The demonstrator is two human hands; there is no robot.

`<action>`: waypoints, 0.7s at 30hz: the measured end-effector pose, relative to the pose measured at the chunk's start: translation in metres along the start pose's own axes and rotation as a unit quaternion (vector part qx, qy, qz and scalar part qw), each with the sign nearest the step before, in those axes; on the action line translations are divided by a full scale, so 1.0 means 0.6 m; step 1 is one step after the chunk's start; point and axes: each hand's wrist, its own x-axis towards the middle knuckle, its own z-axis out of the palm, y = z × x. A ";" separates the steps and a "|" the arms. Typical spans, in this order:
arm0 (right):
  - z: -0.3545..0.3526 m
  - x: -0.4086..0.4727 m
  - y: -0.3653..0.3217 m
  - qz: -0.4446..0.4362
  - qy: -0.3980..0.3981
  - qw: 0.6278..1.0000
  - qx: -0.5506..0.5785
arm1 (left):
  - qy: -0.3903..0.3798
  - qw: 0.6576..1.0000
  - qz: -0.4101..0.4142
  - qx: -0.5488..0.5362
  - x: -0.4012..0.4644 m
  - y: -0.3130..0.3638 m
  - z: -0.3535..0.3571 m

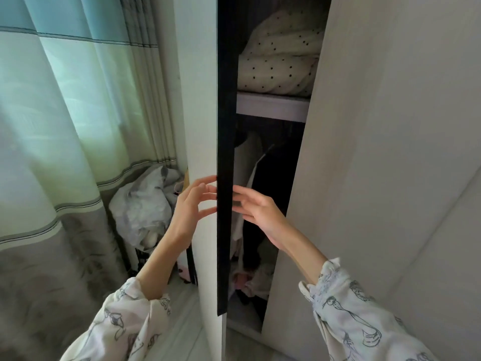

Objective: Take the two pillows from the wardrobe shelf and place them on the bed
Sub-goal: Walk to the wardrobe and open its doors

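Observation:
A cream pillow with black dots (279,54) lies on the white wardrobe shelf (272,106), seen through the narrow gap of the wardrobe; a second pillow cannot be told apart. The left wardrobe door (225,152) stands edge-on toward me, its dark edge facing the camera. My left hand (194,204) is on the outer side of that edge, fingers spread and touching it. My right hand (256,207) is on the inner side, fingers apart, reaching into the gap. Neither hand holds anything.
The right wardrobe door (377,152) is shut and fills the right side. Hanging clothes (260,178) and a heap of items sit below the shelf. Green-grey curtains (65,126) hang at left, with a bundle of grey-white cloth (145,207) beside the wardrobe.

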 end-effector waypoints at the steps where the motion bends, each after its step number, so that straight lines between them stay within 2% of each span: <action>1: 0.013 0.000 -0.005 0.000 -0.017 1.000 0.008 | 0.008 1.000 0.004 0.001 -0.007 0.003 -0.016; 9: 0.155 0.020 -0.029 0.013 -0.091 0.995 0.046 | 0.092 0.995 0.012 0.020 -0.052 0.019 -0.149; 13: 0.247 0.048 -0.047 0.039 -0.117 0.986 0.108 | 0.137 0.991 -0.005 -0.003 -0.063 0.025 -0.235; 17: 0.323 0.077 -0.066 0.068 -0.144 0.977 0.139 | 0.152 0.988 -0.022 -0.011 -0.057 0.026 -0.310; 21: 0.361 0.103 -0.071 0.056 -0.154 0.981 0.101 | 0.120 0.992 -0.035 0.036 -0.071 0.009 -0.356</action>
